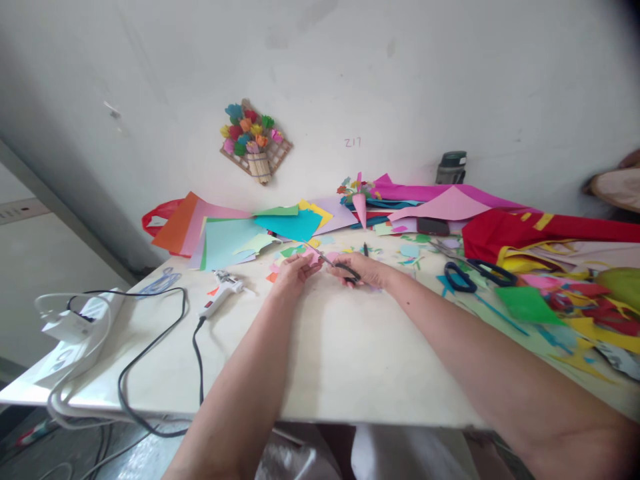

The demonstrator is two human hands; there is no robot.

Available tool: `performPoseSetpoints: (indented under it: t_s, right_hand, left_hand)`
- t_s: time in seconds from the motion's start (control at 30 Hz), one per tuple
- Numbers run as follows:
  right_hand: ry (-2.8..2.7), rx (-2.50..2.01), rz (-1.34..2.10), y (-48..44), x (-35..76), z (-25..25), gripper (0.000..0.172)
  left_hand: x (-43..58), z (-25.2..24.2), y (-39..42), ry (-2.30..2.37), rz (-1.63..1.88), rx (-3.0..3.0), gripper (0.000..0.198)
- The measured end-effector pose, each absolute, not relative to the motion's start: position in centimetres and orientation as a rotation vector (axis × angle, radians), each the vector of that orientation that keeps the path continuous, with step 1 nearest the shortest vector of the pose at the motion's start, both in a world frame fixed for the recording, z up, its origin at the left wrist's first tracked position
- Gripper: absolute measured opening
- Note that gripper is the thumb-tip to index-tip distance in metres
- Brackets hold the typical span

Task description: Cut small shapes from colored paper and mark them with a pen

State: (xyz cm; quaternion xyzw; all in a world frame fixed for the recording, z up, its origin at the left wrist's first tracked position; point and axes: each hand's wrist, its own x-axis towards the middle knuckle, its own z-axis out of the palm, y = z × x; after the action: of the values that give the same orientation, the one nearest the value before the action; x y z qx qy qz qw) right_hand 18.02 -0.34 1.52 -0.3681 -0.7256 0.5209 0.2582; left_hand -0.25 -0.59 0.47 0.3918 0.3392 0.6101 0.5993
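Observation:
My left hand (295,272) rests on the white table (350,360), fingers closed on a small pink piece of paper (309,257). My right hand (361,269) grips small black-handled scissors (334,263), whose blades point left at the pink paper. The two hands lie close together at the middle of the table, among small coloured paper scraps (287,252).
Coloured paper sheets (235,233) lie at the back left. A white glue gun (220,295) with a black cord lies left; a power strip (80,320) sits at the left edge. Large blue-handled scissors (470,273), red cloth (525,230) and paper offcuts fill the right. A paper flower craft (255,141) hangs on the wall.

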Motion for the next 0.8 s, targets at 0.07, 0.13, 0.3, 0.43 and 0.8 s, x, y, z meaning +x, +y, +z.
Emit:
performPoseSetpoints:
  t_s: [0.07,0.13,0.3,0.43,0.8]
  right_hand:
    - [-1.963,-0.992,1.419,-0.4,18.0,1.6,0.021]
    - [-1.954,-1.005,1.418,-0.5,18.0,1.7,0.020]
    - [-1.925,-1.024,1.414,-0.9,17.8,2.1,0.016]
    - [-1.897,-1.027,1.435,-1.1,17.7,2.4,0.013]
    - [-1.843,-1.047,1.459,-1.4,17.7,2.7,0.013]
  left_hand:
    - [-0.3,0.4,-0.6,0.780,1.408,0.918,0.013]
    - [-0.3,0.4,-0.6,0.776,1.407,0.922,0.013]
    - [-0.3,0.4,-0.6,0.780,1.409,0.920,0.012]
    - [-0.3,0.4,-0.6,0.784,1.418,0.905,0.012]
    - [-0.3,0.5,-0.7,0.782,1.413,0.917,0.010]
